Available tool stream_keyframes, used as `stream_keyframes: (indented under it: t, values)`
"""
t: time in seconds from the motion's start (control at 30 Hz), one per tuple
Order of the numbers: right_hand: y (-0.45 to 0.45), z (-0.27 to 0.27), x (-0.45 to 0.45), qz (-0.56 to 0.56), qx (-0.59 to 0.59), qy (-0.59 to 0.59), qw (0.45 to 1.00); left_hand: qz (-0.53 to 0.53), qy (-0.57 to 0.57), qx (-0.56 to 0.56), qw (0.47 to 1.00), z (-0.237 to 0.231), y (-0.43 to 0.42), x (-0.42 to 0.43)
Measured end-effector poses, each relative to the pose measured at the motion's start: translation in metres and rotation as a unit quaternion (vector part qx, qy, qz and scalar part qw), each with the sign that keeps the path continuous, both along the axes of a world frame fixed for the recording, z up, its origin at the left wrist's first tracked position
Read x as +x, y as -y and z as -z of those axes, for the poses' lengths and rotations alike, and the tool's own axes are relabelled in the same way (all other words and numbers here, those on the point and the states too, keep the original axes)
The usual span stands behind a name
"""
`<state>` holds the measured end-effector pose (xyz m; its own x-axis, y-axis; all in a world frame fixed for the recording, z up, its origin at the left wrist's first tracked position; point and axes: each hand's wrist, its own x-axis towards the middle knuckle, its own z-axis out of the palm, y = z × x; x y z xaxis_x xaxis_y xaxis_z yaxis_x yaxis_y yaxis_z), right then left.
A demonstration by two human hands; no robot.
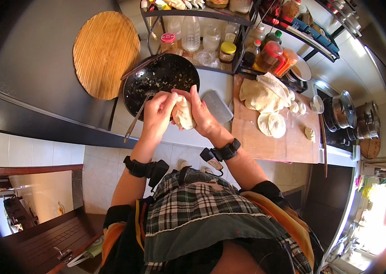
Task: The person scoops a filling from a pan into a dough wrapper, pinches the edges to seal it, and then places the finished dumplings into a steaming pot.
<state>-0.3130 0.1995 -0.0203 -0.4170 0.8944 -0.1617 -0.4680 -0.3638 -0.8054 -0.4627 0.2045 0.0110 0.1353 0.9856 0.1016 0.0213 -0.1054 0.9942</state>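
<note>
Between my two hands is a pleated dough bun (184, 113), held over the near edge of a black wok (165, 73). My left hand (158, 109) pinches at its upper left side with thumb and fingers. Cupped along its right side is my right hand (202, 114). The wok holds chopped filling, and a metal spoon (134, 123) leans out over its near rim. To the right, a wooden board (247, 144) bears flat dough rounds (272, 125), small dough pieces (297, 107), a shaped dough piece (309, 134) and a cloth-like pale covering (265, 92).
A round slatted lid (105, 54) lies left of the wok, chopsticks (145, 65) across the wok's rim. A grey scraper (217, 107) sits between wok and board. Behind stands a rack (200, 15) with jars and bottles. A rolling pin (323, 144) and steel pots (343, 109) are at right.
</note>
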Motion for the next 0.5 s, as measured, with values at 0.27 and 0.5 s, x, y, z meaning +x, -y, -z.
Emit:
stream_keyframes:
  t: [0.27, 0.5]
  values:
    - [-0.004, 0.018, -0.013, 0.120, 0.012, 0.063, 0.991, -0.028, -0.094, 0.061, 0.993, 0.020, -0.017, 0.007]
    - [-0.005, 0.018, -0.008, 0.040, -0.034, -0.006, 0.999, 0.047, -0.060, 0.003, 0.997, 0.019, -0.025, -0.005]
